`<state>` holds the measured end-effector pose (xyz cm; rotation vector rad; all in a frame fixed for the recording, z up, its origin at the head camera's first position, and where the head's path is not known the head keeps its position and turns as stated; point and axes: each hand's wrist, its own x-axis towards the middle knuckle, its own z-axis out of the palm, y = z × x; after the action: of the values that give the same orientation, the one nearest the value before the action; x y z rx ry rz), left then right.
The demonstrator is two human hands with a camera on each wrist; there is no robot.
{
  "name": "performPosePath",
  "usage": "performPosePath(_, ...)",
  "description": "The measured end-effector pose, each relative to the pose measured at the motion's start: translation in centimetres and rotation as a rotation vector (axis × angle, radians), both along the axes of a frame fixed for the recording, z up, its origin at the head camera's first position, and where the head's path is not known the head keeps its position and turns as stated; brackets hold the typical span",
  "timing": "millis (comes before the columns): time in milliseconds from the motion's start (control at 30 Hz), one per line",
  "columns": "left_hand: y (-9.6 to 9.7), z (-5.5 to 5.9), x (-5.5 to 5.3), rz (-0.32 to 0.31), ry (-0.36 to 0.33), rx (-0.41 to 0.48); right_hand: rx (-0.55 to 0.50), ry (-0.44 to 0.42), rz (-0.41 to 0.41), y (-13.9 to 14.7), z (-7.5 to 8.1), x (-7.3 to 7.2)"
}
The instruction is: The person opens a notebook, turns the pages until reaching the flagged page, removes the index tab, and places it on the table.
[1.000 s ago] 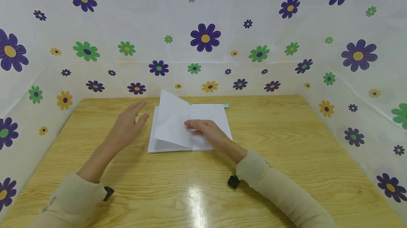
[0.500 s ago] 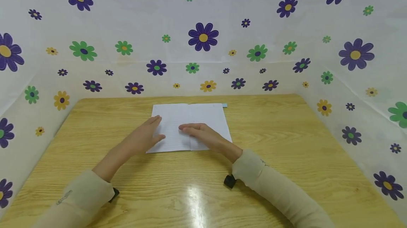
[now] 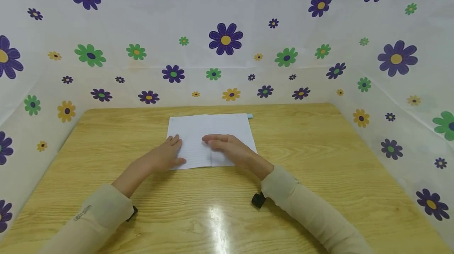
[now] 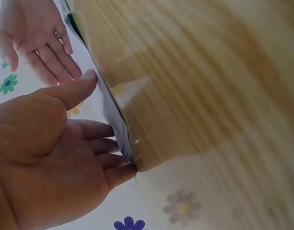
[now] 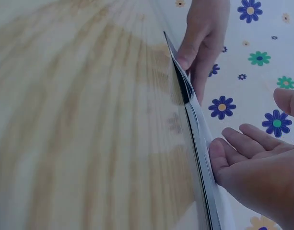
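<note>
"Head view: where does the notebook sit?"

"The lined notebook (image 3: 193, 128) lies open and flat on the wood-grain table (image 3: 312, 159), toward the far edge. A light-blue tab (image 3: 250, 116) sticks out at its far right corner."

"And the left hand (image 3: 166, 157)?"

"It rests on the outer part of the left page, fingers extended, gripping nothing. It covers some of that page's side edge. From the left wrist, its fingertips meet the notebook's edge."

"What of the right hand (image 3: 235, 149)?"

"Its grasp is loose too: fingers extended, pointing across the fold toward the left page, palm turned inward. In the right wrist view the little-finger side meets the page, but whether the other fingertips touch paper cannot be told. The hand hides part of the right page and the fold."

"Can any writing be read?"

"No; the ruled lines are faint, and any marks are too small to make out. The cover is mostly hidden underneath; both wrist views catch only a thin dark strip along the edge."

"What is cut off?"

"Both beige sleeves (image 3: 308, 206) run out of the bottom of the head view, and the flower-printed sheet (image 3: 159, 33) goes beyond the top."
</note>
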<state>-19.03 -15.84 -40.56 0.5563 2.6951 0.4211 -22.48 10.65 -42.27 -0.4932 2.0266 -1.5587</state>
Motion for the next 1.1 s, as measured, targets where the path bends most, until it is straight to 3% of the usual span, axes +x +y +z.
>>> performPosePath(133, -0.1, -0.1, 0.0, -0.031, 0.008, -0.001, 0.042, 0.050, -0.085, 1.7, 0.1, -0.4)
performPosePath(333, -0.3, -0.4, -0.2, -0.049, 0.002, -0.016, 0.365, 0.340, -0.163, 4.6, 0.8, -0.5)
performPosePath(500, -0.3, -0.4, -0.1, -0.053, -0.004, -0.004, 0.634, 0.466, -0.127, 6.4, 0.8, -0.6)
performPosePath(667, -0.5, -0.2, 0.1, -0.050, -0.010, 0.000, 0.817, 0.505, -0.036, 7.5, 0.5, -0.6)
performPosePath(867, -0.5, 0.0, 0.1, -0.052, -0.013, 0.009, 0.878, 0.539, 0.053, 7.8, 0.7, -0.3)
performPosePath(1100, -0.5, -0.1, 0.1, -0.063, -0.005, 0.008, 0.877, 0.558, 0.092, 7.9, 0.6, -0.2)
